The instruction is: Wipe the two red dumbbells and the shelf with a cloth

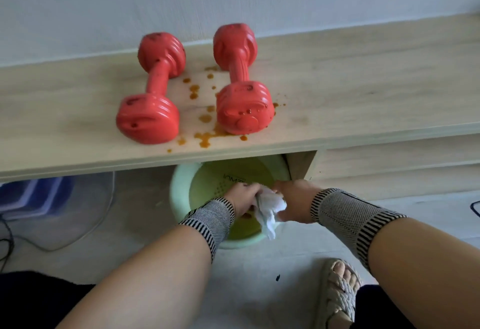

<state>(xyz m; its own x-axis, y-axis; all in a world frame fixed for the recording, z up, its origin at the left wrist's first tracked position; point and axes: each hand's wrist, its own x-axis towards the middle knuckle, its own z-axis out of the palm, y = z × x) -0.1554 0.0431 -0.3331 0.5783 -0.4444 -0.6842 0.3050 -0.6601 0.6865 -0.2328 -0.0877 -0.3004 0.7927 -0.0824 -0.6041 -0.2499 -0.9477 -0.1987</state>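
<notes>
while both hands work low over the basin (179, 185), the two dumbbells lie untouched on the shelf (363, 89) above, side by side, well apart from the hands.

left dumbbell (153, 89): red, ribbed heads, dark specks on the near head. judged heavy and rigid, with a slick moulded skin; best taken by the narrow handle between the heads, and likely to roll if nudged sideways.

orange-brown spill (205, 120): drops and a small puddle between the dumbbells and along the front edge of the shelf. looks wet, so surfaces near it are probably slippery.

right dumbbell (241, 87): same make, near head sitting in the puddle, droplets on its face. lift by the handle, not the wet head.

left hand (242, 197): fingers curled round the upper end of the cloth (270, 209).

cloth: white, soft, bunched, one tail hanging over the basin; looks light and limp. wet or dry, cannot tell.

right hand (291, 198): also clamped on the cloth, close against the left hand; judged a wringing grip.

wiping not yet begun.
</notes>
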